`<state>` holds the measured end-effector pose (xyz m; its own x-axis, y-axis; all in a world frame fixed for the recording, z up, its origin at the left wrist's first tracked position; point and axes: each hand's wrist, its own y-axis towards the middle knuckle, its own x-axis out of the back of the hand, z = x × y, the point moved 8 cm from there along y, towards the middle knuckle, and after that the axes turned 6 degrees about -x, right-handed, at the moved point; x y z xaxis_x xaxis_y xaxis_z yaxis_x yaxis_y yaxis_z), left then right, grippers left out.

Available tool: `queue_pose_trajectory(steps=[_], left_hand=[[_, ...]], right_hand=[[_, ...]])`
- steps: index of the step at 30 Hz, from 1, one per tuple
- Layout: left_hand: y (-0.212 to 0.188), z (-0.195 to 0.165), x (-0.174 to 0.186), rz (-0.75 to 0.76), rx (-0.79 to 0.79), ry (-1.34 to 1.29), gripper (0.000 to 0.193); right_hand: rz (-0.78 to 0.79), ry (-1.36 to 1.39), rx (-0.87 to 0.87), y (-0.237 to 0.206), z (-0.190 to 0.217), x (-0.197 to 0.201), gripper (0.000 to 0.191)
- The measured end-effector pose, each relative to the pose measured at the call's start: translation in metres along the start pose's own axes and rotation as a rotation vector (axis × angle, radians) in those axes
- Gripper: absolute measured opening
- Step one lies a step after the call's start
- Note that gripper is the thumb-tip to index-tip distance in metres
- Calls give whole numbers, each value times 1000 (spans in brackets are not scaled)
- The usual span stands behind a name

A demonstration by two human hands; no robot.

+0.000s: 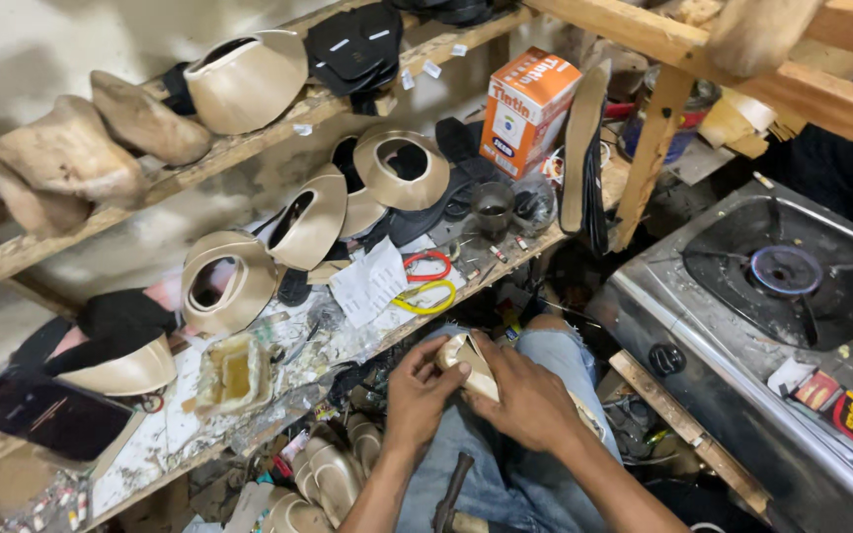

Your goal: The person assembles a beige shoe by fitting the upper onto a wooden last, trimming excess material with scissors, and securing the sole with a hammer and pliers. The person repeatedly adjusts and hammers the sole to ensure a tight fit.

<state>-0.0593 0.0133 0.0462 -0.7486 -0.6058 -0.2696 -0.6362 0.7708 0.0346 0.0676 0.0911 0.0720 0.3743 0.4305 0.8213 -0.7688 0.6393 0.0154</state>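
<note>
Down over the lap in blue jeans, both hands close on a beige shoe piece (473, 363), a smooth, pale tan part with a curved, rounded end showing between the fingers. The left hand (420, 388) grips its rounded upper end, thumb pressed on the face, while the right hand (528, 398) wraps over it from the other side and hides most of its length. Its long axis runs slantwise, the rounded end pointing up and away toward the cluttered surface (185, 419), the other end trailing down past the right wrist. A hammer (449, 495) lies on the jeans just below the left forearm.
</note>
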Motion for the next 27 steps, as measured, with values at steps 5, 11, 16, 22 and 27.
queue_pose_trajectory(steps=[5, 11, 16, 22, 27], left_hand=[[-1, -18, -6, 94, -250, 395, 70], [12, 5, -1, 89, -6, 298, 73], [13, 10, -11, 380, -185, 532, 81], [14, 22, -11, 434, -153, 438, 80], [18, 20, -8, 406, -173, 517, 83]], right_hand=[[3, -1, -2, 3, 9, 4, 88], [-390, -68, 204, -55, 29, 9, 41], [377, -229, 241, -113, 3, -110, 23], [-76, 239, -143, -93, -74, -39, 30], [21, 228, -102, -45, -31, 17, 39]])
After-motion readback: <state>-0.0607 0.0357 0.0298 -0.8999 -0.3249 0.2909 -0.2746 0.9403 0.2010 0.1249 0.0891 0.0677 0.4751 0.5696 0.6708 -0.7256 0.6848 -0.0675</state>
